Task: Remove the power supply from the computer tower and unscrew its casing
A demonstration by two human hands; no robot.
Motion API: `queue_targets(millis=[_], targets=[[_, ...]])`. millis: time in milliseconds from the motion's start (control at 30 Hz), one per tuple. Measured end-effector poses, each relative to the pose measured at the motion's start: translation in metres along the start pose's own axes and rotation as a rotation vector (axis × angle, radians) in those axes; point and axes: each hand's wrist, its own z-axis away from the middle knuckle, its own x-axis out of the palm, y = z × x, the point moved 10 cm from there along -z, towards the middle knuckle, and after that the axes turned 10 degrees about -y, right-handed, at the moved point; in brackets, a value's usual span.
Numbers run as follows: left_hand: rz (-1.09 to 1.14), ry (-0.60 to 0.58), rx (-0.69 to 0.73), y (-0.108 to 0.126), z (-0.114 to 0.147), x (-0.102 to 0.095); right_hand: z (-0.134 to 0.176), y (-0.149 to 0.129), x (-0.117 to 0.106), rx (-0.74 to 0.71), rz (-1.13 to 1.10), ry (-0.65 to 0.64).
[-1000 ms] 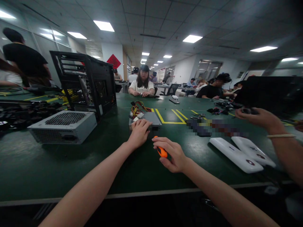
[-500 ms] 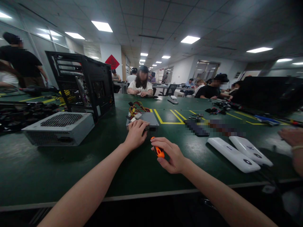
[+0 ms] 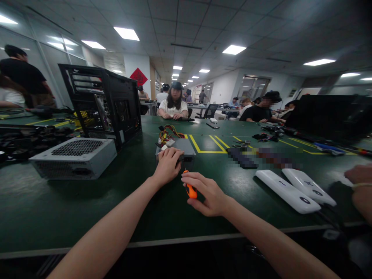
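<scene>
A small grey computer power supply (image 3: 187,146) lies in front of me, its colourful cable bundle (image 3: 171,131) and white connectors heaped at the back. My left hand (image 3: 167,164) grips the near left part of it, fingers bent over the top and front edge. Between the thumb and fingers of my right hand (image 3: 210,193) is an orange and black screwdriver (image 3: 191,191). Its thin shaft points away from me toward the front face of the power supply; whether the tip touches cannot be made out. The fingers of my left hand cover part of that face.
Left stand a larger power supply (image 3: 75,155) and an open black computer case (image 3: 124,108). Two white devices (image 3: 287,192) and a blurred dark object (image 3: 242,158) lie to the right. Another person's hand (image 3: 360,178) shows at the right edge. A person (image 3: 173,106) sits opposite.
My right hand and the screwdriver have shifted slightly left and down, and the screwdriver has turned more upright in the picture. My left hand stays on the power supply.
</scene>
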Motion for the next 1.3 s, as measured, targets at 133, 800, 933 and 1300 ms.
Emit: queue_targets(millis=[133,800,933,1300], targets=[[-0.006,-0.002,0.006,0.001,0.0,-0.001,0.001,-0.001,-0.003,-0.011,0.035,0.053],[-0.022,-0.014,-0.002,0.0,0.0,0.001,0.01,0.017,-0.01,0.071,-0.084,0.159],[-0.016,0.003,-0.014,0.0,0.0,0.0,0.004,0.007,-0.008,0.036,0.02,0.086],[-0.041,0.034,-0.036,0.0,-0.001,-0.001,0.006,0.006,-0.011,0.032,0.002,0.135]])
